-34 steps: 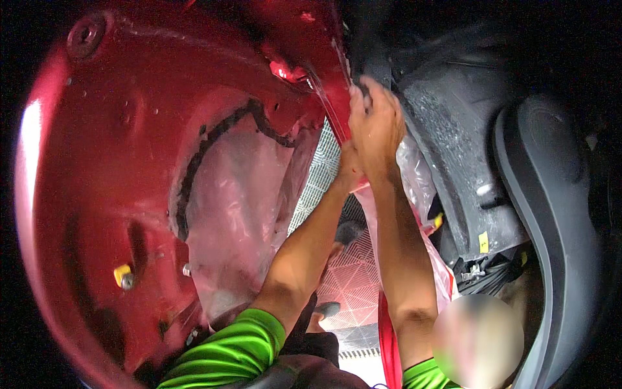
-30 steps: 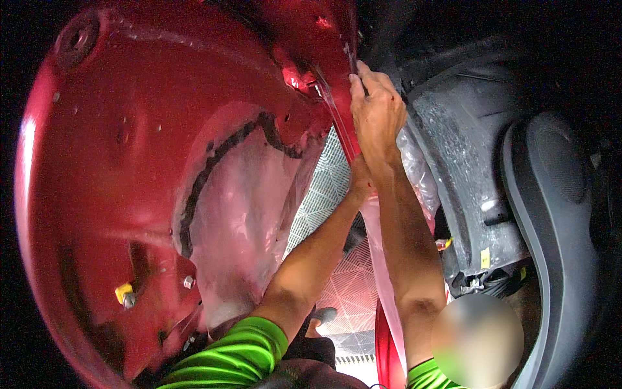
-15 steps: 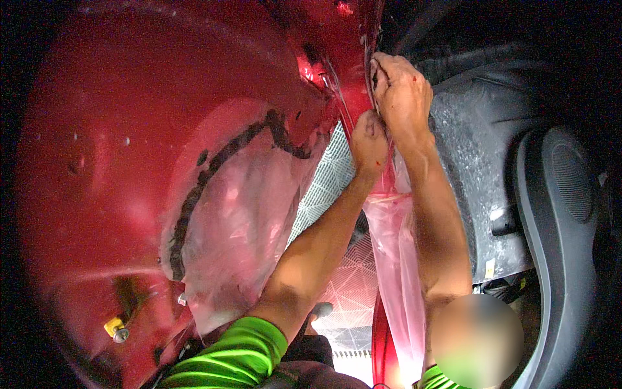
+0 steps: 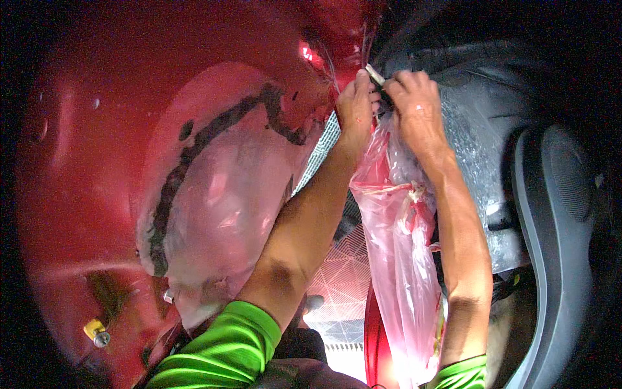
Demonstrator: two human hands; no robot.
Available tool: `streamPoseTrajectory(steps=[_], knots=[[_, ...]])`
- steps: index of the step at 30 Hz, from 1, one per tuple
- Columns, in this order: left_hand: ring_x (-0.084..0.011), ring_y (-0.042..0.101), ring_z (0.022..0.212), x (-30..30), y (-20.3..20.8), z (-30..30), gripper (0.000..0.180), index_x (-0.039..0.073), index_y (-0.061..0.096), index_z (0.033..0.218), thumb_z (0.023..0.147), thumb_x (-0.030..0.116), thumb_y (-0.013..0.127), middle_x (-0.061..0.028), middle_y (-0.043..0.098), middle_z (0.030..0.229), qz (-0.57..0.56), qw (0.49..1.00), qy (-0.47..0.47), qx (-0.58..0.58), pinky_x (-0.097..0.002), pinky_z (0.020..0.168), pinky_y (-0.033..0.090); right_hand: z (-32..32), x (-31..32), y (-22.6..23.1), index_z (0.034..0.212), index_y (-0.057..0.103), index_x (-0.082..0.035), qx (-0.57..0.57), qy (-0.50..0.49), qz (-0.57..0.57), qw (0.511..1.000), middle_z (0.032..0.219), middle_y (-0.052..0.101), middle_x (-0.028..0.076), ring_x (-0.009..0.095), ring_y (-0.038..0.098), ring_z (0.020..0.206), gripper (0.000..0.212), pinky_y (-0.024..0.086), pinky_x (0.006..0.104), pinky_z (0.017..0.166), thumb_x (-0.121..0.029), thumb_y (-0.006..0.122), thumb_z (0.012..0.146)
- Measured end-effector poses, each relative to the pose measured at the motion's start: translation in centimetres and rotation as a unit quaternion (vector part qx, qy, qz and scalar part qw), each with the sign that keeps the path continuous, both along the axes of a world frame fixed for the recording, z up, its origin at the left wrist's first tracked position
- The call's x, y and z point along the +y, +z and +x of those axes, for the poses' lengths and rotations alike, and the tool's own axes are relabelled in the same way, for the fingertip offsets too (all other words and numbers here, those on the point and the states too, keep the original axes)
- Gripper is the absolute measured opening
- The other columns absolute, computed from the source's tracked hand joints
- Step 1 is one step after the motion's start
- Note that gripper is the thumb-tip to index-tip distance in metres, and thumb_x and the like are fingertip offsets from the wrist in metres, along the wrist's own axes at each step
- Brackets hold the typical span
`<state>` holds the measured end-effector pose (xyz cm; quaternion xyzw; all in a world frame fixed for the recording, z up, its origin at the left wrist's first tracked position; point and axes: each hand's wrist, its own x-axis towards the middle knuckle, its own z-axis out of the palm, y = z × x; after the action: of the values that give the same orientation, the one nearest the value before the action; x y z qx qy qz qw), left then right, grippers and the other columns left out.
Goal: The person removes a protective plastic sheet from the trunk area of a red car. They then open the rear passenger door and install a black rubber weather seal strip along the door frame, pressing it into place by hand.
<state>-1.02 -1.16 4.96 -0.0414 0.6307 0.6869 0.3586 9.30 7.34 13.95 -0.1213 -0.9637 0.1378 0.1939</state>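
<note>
My left hand [image 4: 356,110] reaches up to the edge of a red painted car body pillar [image 4: 346,55]; its fingers are closed, and what lies between them is hidden. Close to its right, my right hand [image 4: 416,107] has bent fingers pinching a short pale strip [image 4: 374,74] that points up toward the pillar. Below both hands hangs clear plastic film [image 4: 395,259], crumpled and gathered around its upper part by a pale band [image 4: 382,188]. A knotted bunch [image 4: 416,194] sits at the band's right end.
On the left is a red door shell [image 4: 84,214] with a clear sheet [image 4: 220,188] bordered by black sealant [image 4: 175,188]. A yellow fitting [image 4: 95,329] sticks out low on it. To the right stands a dark grey trim panel [image 4: 564,194]. A patterned floor [image 4: 340,285] shows below.
My right hand has come down and right, off the pillar, with the pale strip now showing. The left hand has moved up and slightly left. The hanging film has spread to the right.
</note>
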Motion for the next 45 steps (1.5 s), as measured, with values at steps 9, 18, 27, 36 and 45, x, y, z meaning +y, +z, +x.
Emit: streamPoseTrajectory(steps=[9, 18, 27, 36, 45], knots=[[-0.0202, 0.071, 0.086, -0.3, -5.2, 0.3, 0.015, 0.000, 0.075, 0.097, 0.094, 0.014, 0.070, -0.0097, 0.076, 0.090, -0.121, 0.976, -0.023, 0.181, -0.0345, 0.080, 0.055, 2.4, -5.3, -6.8, 0.099, 0.069, -0.003, -0.046, -0.079, -0.096, 0.991, 0.101, 0.060, 0.014, 0.035, 0.057, 0.097, 0.018, 0.046, 0.0482, 0.081, -0.008, 0.060, 0.085], [-0.0399, 0.071, 0.079, -6.1, -12.0, 6.5, 0.024, 0.003, 0.074, 0.085, 0.079, 0.026, 0.069, -0.0236, 0.070, 0.080, -0.238, 0.923, -0.160, 0.258, -0.0487, 0.076, 0.055, 6.5, -7.9, -8.7, 0.103, 0.069, -0.001, -0.275, -0.077, -0.136, 0.949, 0.110, 0.068, 0.018, 0.038, 0.063, 0.102, 0.021, 0.052, 0.0501, 0.084, -0.010, 0.061, 0.085], [-0.0445, 0.061, 0.097, -10.0, -6.5, 13.2, 0.038, -0.001, 0.067, 0.094, 0.075, 0.031, 0.073, -0.0233, 0.063, 0.098, -0.319, 0.869, -0.249, 0.285, -0.0560, 0.085, 0.049, 12.8, -12.6, -3.7, 0.107, 0.070, 0.001, -0.461, -0.070, -0.233, 0.853, 0.112, 0.070, 0.018, 0.035, 0.064, 0.112, 0.031, 0.049, 0.0515, 0.097, -0.015, 0.071, 0.080], [-0.0441, 0.070, 0.099, -2.6, -7.8, 6.3, 0.043, -0.005, 0.065, 0.119, 0.090, 0.027, 0.067, -0.0300, 0.071, 0.102, -0.232, 0.912, -0.104, 0.322, -0.0502, 0.087, 0.053, 17.8, -18.2, -1.6, 0.104, 0.072, 0.002, -0.549, -0.075, -0.287, 0.782, 0.111, 0.070, 0.019, 0.037, 0.063, 0.115, 0.031, 0.049, 0.0507, 0.096, -0.012, 0.070, 0.076], [-0.0425, 0.073, 0.091, -2.1, -9.5, 6.5, 0.023, 0.001, 0.073, 0.091, 0.087, 0.023, 0.069, -0.0246, 0.073, 0.088, -0.340, 0.878, -0.148, 0.303, -0.0515, 0.083, 0.056, 16.9, -16.5, -3.2, 0.091, 0.069, -0.001, -0.284, -0.230, -0.244, 0.898, 0.107, 0.065, 0.021, 0.040, 0.063, 0.100, 0.023, 0.051, 0.0512, 0.088, -0.024, 0.070, 0.088]])
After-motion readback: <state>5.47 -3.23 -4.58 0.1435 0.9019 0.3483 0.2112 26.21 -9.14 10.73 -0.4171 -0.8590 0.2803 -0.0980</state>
